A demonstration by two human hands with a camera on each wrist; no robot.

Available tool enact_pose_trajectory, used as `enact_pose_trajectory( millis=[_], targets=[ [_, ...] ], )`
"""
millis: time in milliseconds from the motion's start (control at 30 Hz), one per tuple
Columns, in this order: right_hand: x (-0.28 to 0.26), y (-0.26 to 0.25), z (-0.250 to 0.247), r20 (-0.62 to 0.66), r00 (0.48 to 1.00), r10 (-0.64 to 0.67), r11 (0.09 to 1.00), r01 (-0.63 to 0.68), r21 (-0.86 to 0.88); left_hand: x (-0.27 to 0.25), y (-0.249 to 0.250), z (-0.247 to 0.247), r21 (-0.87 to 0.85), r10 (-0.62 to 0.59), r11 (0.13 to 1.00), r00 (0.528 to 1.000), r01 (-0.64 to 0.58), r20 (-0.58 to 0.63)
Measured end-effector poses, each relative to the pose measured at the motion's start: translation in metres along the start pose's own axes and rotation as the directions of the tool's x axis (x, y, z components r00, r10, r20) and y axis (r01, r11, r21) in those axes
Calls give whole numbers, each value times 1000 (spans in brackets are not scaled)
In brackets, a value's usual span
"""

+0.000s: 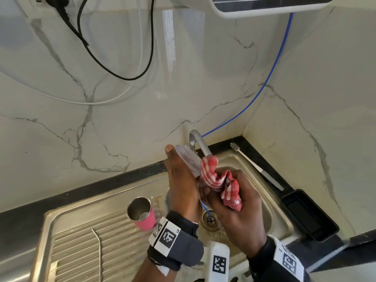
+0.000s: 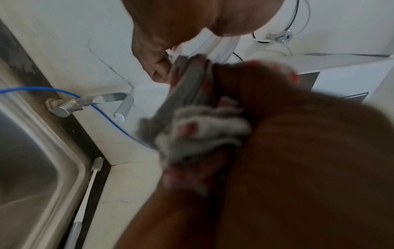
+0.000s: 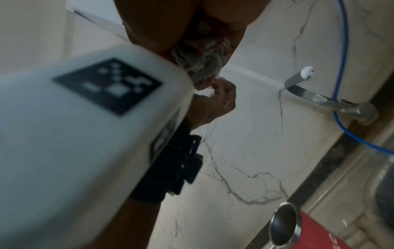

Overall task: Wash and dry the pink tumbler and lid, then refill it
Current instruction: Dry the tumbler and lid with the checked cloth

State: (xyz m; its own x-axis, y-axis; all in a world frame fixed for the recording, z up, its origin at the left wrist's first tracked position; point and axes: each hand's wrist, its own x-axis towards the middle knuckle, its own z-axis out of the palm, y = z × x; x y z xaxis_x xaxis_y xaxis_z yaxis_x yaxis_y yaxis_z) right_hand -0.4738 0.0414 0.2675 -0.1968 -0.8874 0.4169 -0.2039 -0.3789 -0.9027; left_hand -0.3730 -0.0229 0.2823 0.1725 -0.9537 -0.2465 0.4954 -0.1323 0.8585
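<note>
Over the steel sink basin (image 1: 262, 192), we hold a clear translucent plastic lid (image 1: 188, 159) in our left hand (image 1: 183, 186), thumb up along its edge and fingers curled round it. Our right hand (image 1: 240, 202) grips a bunched red-and-white checked cloth (image 1: 219, 180), pressing it against the lid's face. Both hands sit just in front of the curved grey metal tap spout (image 1: 200, 142). On the ribbed draining board (image 1: 85, 247) to the left stands the pink tumbler with a steel interior (image 1: 141, 213), upright, open and apart from the hands. A bent metal straw (image 1: 98, 251) lies on the ribs nearby. A white long-handled brush (image 1: 256, 165) rests on the dark counter behind the basin, near a black rectangular tray (image 1: 309, 215)
</note>
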Motion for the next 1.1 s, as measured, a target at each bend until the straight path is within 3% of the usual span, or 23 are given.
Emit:
enact_pose_trajectory(
  millis=[100, 167, 267, 367, 433, 567, 667, 800, 967, 1100],
  targets=[
    [5, -4, -1, 45, 992, -115, 989, 118, -84, -2, 1, -2, 100, 149, 982, 984, -159, 94],
    [13, -9, -4, 65, 987, -146, 982, 152, -110, 6, -6, -4, 293, 257, 915, 960, -279, 111],
    [31, -22, -6, 19, 987, -160, 977, 161, -143, 11, -21, -8, 397, 316, 852, 940, -340, 127],
    [48, -32, -6, -45, 992, -117, 981, 108, -160, -3, -19, -5, 542, 409, 701, 884, -463, 227],
    [47, -31, -6, -65, 996, -63, 990, 55, -128, -3, -13, -5, 530, 433, 696, 872, -485, 229],
    [29, -27, -4, 16, 999, -35, 992, 37, -119, 3, -3, -10, 556, 448, 667, 863, -496, 231],
    [41, -28, -5, -34, 999, -10, 993, 6, -117, -1, -7, -13, 582, 422, 643, 865, -497, 272],
    [58, -24, -8, -88, 994, 68, 995, -74, -67, -4, -12, -16, 627, 448, 538, 821, -563, 353],
    [33, -29, -5, 3, 998, 55, 992, -55, -110, 4, -5, -21, 602, 442, 586, 836, -543, 324],
    [52, -18, -10, -45, 997, 70, 992, -74, -105, -3, -7, -17, 578, 413, 617, 845, -534, 340]
  ],
)
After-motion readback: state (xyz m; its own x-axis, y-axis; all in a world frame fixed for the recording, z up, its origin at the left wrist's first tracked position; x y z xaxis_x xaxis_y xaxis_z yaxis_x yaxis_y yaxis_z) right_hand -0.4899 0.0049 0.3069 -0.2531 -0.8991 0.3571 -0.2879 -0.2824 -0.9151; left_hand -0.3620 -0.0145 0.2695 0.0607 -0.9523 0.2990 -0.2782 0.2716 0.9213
